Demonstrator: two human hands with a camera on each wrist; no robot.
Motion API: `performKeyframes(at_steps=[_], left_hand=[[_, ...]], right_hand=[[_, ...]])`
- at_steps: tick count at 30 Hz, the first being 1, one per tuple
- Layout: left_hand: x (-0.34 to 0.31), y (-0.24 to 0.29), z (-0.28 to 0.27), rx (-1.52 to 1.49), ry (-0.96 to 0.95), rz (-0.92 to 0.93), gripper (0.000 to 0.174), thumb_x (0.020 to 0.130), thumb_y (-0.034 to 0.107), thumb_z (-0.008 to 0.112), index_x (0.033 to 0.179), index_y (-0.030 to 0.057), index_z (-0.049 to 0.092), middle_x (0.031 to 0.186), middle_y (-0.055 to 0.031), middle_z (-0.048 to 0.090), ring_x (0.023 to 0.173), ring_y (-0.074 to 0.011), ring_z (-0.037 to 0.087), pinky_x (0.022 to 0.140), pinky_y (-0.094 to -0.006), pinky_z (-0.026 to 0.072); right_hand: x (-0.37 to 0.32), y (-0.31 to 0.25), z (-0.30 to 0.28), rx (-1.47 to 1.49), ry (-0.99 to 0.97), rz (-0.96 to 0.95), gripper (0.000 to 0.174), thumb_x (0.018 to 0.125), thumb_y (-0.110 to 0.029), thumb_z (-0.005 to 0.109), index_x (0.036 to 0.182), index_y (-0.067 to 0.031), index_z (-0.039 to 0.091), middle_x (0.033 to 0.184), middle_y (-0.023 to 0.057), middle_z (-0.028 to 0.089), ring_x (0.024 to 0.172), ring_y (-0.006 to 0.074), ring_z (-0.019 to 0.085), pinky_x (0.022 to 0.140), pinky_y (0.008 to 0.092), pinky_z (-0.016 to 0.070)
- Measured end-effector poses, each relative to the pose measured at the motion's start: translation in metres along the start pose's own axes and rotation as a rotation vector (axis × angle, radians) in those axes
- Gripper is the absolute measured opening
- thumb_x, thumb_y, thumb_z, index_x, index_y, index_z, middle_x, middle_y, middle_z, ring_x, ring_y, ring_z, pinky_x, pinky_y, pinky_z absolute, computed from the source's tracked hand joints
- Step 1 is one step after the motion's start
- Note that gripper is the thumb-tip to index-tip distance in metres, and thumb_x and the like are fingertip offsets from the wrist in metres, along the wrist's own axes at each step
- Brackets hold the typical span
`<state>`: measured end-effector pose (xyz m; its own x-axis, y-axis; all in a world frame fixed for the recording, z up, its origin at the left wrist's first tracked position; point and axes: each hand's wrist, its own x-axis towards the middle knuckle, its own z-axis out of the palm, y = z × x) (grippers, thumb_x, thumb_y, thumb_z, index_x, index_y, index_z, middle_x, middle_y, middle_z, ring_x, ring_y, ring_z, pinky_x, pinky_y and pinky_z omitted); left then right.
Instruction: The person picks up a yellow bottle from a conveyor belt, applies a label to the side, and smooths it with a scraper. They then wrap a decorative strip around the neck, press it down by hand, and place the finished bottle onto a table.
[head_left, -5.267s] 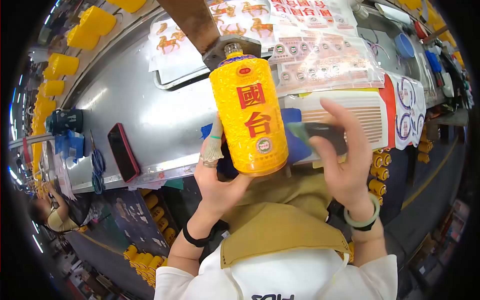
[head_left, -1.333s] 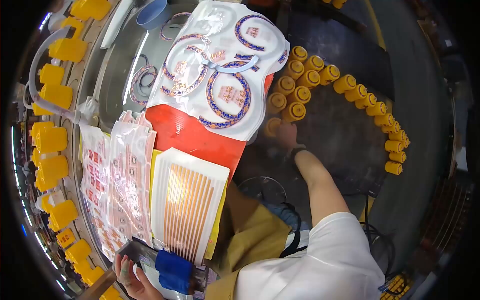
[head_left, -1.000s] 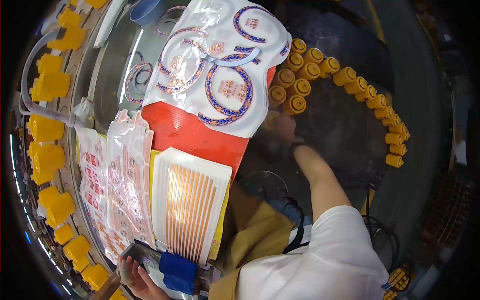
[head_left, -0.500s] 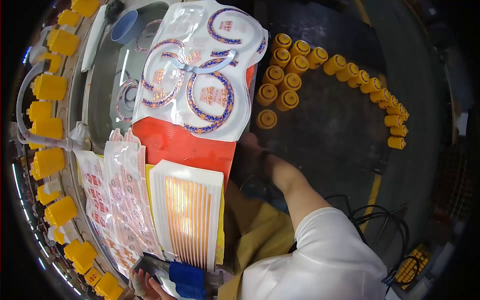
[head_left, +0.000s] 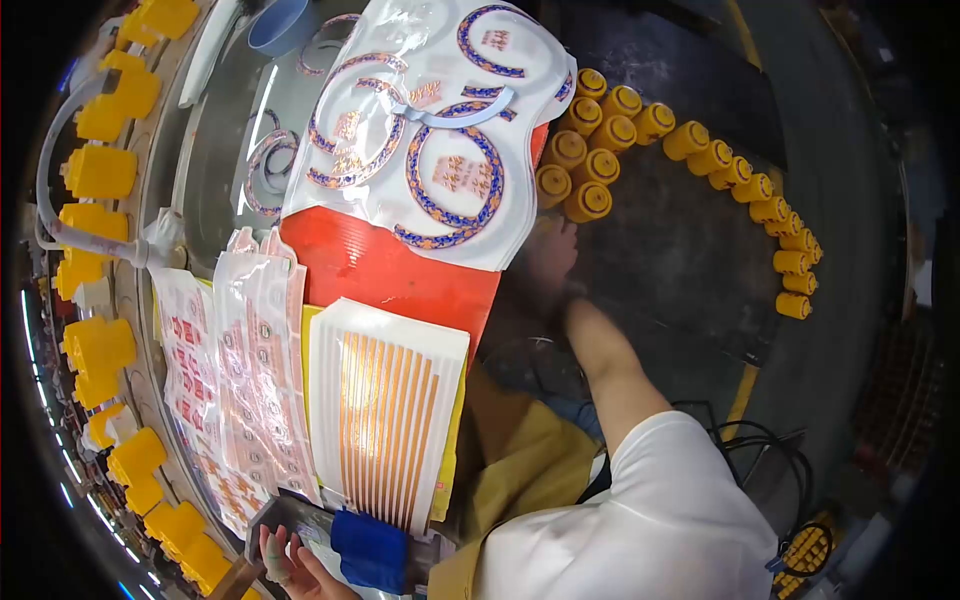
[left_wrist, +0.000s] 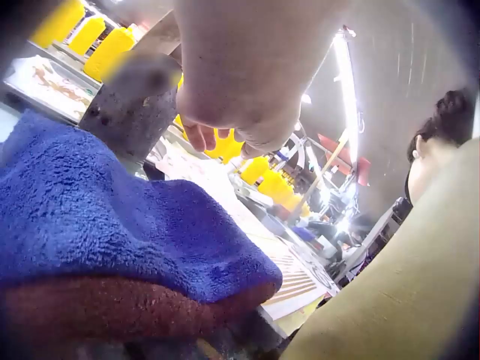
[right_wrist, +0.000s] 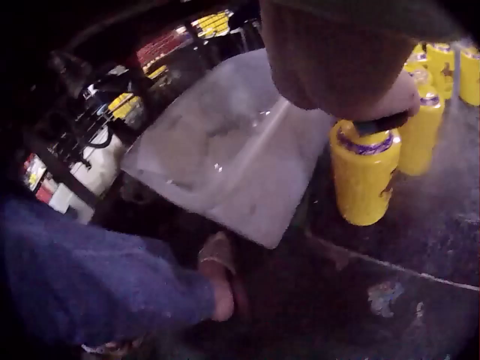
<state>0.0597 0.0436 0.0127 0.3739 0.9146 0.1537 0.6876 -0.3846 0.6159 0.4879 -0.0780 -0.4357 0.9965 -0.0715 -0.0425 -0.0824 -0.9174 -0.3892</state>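
Observation:
My left hand is beside a metal bracket with a blue cloth, its fingers loosely bent and holding nothing. In the left wrist view the towelling cloth lies below that hand. My right hand reaches down beyond the table edge, blurred and in shadow. In the right wrist view this hand is close over the neck of a yellow bottle, the nearest in the group. A dark flat piece like a scraper shows under its curled fingers, across the bottle's top.
Yellow bottles stand clustered and in a curved line on a dark surface. The table bears decal sheets, a red sheet and a striped sheet. A blue bowl and a conveyor of yellow bottles lie left.
Earliest, my left hand held a yellow bottle at the bracket and my right a dark scraper. Later my right hand drew back from a bottle on the right, and now it covers that spot again.

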Motion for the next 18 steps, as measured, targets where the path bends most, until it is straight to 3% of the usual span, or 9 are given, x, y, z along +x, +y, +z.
performKeyframes(at_steps=[1,3,6,9,12,15,17,18], left_hand=[[0.001,0.003,0.002,0.034,-0.003,0.009,0.042,0.1,-0.005,0.062,0.141,-0.0061,0.051,0.137,-0.0226,0.06,0.119,-0.0312,0.065,0.099,-0.0396,0.056],[0.0,0.002,0.001,0.056,-0.003,0.035,0.041,0.101,-0.005,0.062,0.141,-0.006,0.051,0.139,-0.0221,0.059,0.118,-0.0311,0.065,0.099,-0.0395,0.0559],[-0.003,-0.001,-0.005,0.059,0.016,0.022,0.041,0.101,-0.004,0.062,0.14,-0.0056,0.052,0.139,-0.0217,0.059,0.117,-0.031,0.065,0.097,-0.0385,0.0566],[-0.006,-0.002,-0.007,0.04,0.059,0.014,0.039,0.101,-0.004,0.062,0.139,-0.0059,0.053,0.137,-0.0213,0.06,0.115,-0.031,0.066,0.096,-0.0375,0.0576],[-0.012,-0.007,-0.013,0.033,0.084,0.055,0.036,0.101,-0.002,0.063,0.136,-0.0069,0.056,0.137,-0.0212,0.061,0.114,-0.0306,0.066,0.094,-0.037,0.0585],[-0.013,0.0,-0.011,0.039,0.135,-0.012,0.033,0.099,-0.004,0.064,0.131,-0.0102,0.057,0.138,-0.0222,0.06,0.112,-0.0296,0.066,0.095,-0.0379,0.0585],[-0.015,0.002,-0.015,0.008,0.118,-0.054,0.037,0.096,0.004,0.073,0.131,-0.0002,0.062,0.141,-0.0199,0.059,0.121,-0.0335,0.06,0.1,-0.0428,0.0558],[-0.023,-0.012,-0.019,0.033,0.134,-0.18,0.042,0.099,0.004,0.059,0.14,-0.0004,0.056,0.153,-0.0196,0.05,0.134,-0.0293,0.057,0.11,-0.042,0.0465]], right_hand=[[0.008,0.01,0.007,-0.001,0.0,-0.004,0.037,0.091,-0.033,0.068,0.118,-0.0091,0.063,0.118,0.0181,0.064,0.104,0.043,0.069,0.083,0.0535,0.0562],[0.02,0.027,0.029,-0.187,-0.101,-0.249,0.031,0.095,-0.036,0.065,0.109,-0.0082,0.065,0.098,0.0177,0.07,0.091,0.0355,0.073,0.08,0.0461,0.0609],[0.022,0.023,0.012,-0.064,-0.161,-0.356,0.028,0.095,-0.034,0.063,0.103,-0.0073,0.067,0.09,0.0174,0.069,0.088,0.0361,0.073,0.082,0.0481,0.0598],[0.024,0.011,-0.005,0.043,-0.271,-0.214,0.026,0.094,-0.03,0.062,0.103,-0.0058,0.066,0.093,0.0194,0.068,0.086,0.0371,0.071,0.086,0.0513,0.0574],[0.025,0.012,-0.022,0.13,-0.254,-0.392,0.026,0.092,-0.029,0.064,0.104,-0.0048,0.067,0.098,0.0212,0.069,0.089,0.0393,0.071,0.089,0.0531,0.0555],[0.024,-0.005,-0.018,0.071,-0.285,-0.349,0.029,0.092,-0.03,0.066,0.105,-0.0045,0.067,0.1,0.0212,0.069,0.091,0.0397,0.069,0.091,0.0529,0.0544],[0.0,-0.015,-0.021,0.037,-0.325,-0.347,0.031,0.091,-0.031,0.067,0.106,-0.0042,0.067,0.102,0.0213,0.069,0.094,0.0402,0.068,0.092,0.0527,0.0533],[-0.015,-0.004,-0.036,0.039,-0.362,-0.383,0.032,0.091,-0.032,0.067,0.107,-0.004,0.067,0.103,0.0213,0.069,0.095,0.0405,0.068,0.093,0.0526,0.0528]])
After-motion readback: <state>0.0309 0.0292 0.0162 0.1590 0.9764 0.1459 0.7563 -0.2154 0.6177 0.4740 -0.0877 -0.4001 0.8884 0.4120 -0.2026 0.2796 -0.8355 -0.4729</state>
